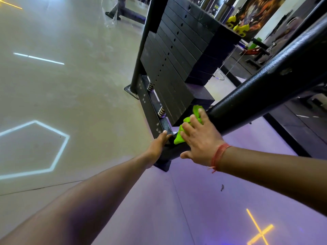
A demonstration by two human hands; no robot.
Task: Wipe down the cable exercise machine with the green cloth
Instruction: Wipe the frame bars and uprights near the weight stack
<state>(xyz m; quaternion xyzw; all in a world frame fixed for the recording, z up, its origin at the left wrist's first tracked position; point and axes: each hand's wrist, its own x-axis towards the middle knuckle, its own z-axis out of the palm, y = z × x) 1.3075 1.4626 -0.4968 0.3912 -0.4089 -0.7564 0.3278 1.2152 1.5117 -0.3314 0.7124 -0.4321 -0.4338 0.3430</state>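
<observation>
The cable machine's black weight stack (177, 55) rises from a low base bar (150, 110) with two springs. A thick black frame post (261, 85) slants from the upper right down to a foot plate on the floor. My right hand (200, 138) presses the bunched green cloth (180, 135) against the lower end of that post, fingers spread over it. My left hand (160, 144) grips the base frame just left of the cloth, its fingers hidden behind the metal.
A second black upright (143, 46) stands left of the stack. Glossy floor (70, 85) with reflected light shapes spreads to the left and below. Other gym benches and yellow-green equipment (238, 27) sit at the far upper right.
</observation>
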